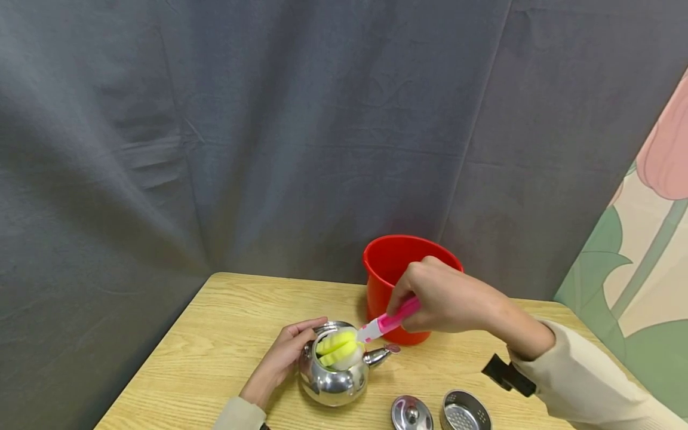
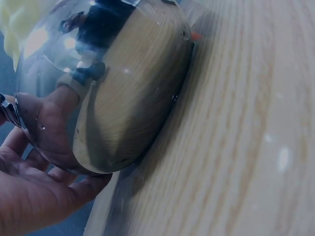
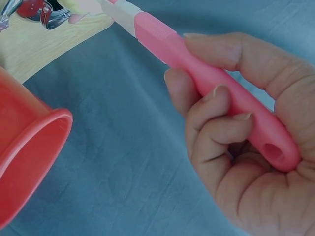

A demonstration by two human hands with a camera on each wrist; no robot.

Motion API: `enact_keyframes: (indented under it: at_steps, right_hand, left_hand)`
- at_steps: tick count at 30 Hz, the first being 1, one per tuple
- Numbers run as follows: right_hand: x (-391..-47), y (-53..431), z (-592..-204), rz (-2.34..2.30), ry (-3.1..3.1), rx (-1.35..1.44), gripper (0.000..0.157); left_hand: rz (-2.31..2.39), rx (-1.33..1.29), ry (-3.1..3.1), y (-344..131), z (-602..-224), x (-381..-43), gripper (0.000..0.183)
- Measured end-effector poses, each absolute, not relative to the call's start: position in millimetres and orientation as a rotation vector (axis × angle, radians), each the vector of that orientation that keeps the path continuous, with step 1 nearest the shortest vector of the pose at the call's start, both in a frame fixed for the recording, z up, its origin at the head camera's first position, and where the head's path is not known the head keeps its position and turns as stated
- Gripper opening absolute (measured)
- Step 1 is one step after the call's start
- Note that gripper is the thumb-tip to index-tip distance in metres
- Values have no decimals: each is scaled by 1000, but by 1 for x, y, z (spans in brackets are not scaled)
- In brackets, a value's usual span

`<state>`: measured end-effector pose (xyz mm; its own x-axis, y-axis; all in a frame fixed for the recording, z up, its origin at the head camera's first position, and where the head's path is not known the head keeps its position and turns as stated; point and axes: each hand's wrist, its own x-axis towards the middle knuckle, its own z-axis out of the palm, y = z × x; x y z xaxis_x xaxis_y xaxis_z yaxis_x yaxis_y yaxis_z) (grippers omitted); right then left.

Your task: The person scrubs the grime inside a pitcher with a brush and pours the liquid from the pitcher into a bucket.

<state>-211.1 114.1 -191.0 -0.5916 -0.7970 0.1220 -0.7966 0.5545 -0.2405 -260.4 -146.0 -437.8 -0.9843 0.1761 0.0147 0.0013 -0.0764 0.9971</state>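
A shiny steel teapot (image 1: pixel 333 385) stands on the table, its mouth uncovered and its spout pointing right. My left hand (image 1: pixel 287 352) holds its left side; in the left wrist view the fingers (image 2: pixel 34 162) curve against the polished body. With my right hand (image 1: pixel 448 298) I grip the pink handle (image 3: pixel 216 81) of a sponge brush, fingers wrapped round it in the right wrist view. The brush's yellow and white sponge head (image 1: pixel 337 346) sits in the teapot's mouth, its lower part hidden inside.
Behind the teapot, a red bucket (image 1: pixel 378 292) stands partly covered by my right hand. A steel lid (image 1: pixel 411 413) and a perforated strainer (image 1: pixel 465 412) lie at the front right of the wooden table (image 1: pixel 215 334). A grey curtain (image 1: pixel 322 149) hangs along the back.
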Motion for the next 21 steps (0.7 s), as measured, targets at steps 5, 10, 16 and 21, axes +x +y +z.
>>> enact_keyframes:
  at_steps: [5,10,16,21]
  right_hand:
    - [-212,117,-191,-427,2776,-1413,17]
    - [-213,118,-191,-419,2789,-1402,17]
    - [-213,118,-190,-414,2807,-1363,16]
    - [-213,118,-190,-432,2813,-1335,16]
  left_hand:
    - [2208,199,2054,-147,-438,-260,44]
    - [2212,188,2055,-147,-438,-260,44]
    - [2214,176,2051,-147,-437,-260,45]
    - [2210,177,2054,-147,-437,-260,44]
